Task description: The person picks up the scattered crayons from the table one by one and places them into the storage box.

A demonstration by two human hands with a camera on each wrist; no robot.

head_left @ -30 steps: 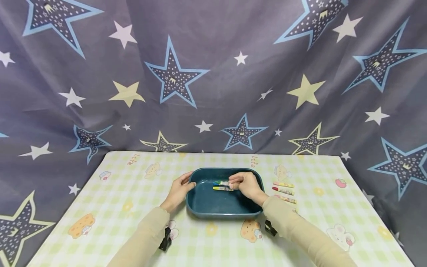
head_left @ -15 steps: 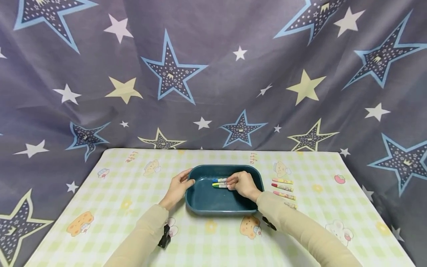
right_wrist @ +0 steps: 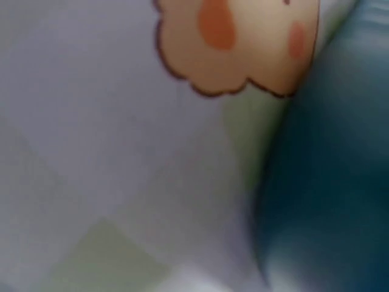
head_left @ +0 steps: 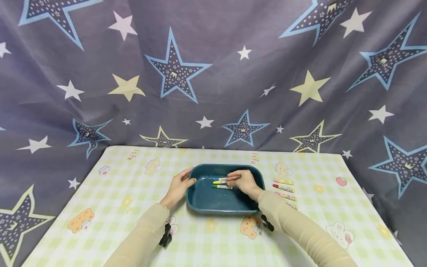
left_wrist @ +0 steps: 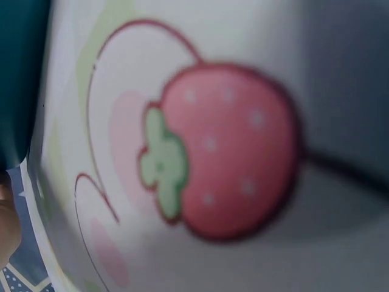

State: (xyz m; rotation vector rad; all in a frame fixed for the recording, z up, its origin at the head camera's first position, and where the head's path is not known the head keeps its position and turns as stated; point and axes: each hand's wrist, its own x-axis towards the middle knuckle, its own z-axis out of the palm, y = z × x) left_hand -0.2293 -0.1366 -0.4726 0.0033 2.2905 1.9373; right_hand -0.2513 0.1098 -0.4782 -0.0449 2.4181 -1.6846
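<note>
A deep teal tray [head_left: 220, 212] stands on the table. At its left end my left hand [head_left: 176, 189] holds the rim, thumb over the edge and fingers along the outside. My right hand [head_left: 245, 183] reaches inside over the right wall, thumb and fingertips pinching at the right ends of some paper-wrapped crayons. A blue crayon [head_left: 218, 179] and a yellow crayon [head_left: 219, 182] point left from the fingers, with a green crayon [head_left: 220, 186] just in front. The fingers hide their right ends; which of them are gripped, I cannot tell.
Right of the tray lie several more crayons in a column, among them a red crayon [head_left: 283, 188] and a pink crayon [head_left: 286, 196]; the right sleeve [head_left: 283, 211] passes close by the nearest. A checked cloth [head_left: 133, 218] covers the table, and a star-patterned curtain [head_left: 213, 92] hangs behind.
The crayons at the right fingertips have shifted order: green was at the back and yellow in front; now blue is at the back and green in front. The left hand stays at the rim.
</note>
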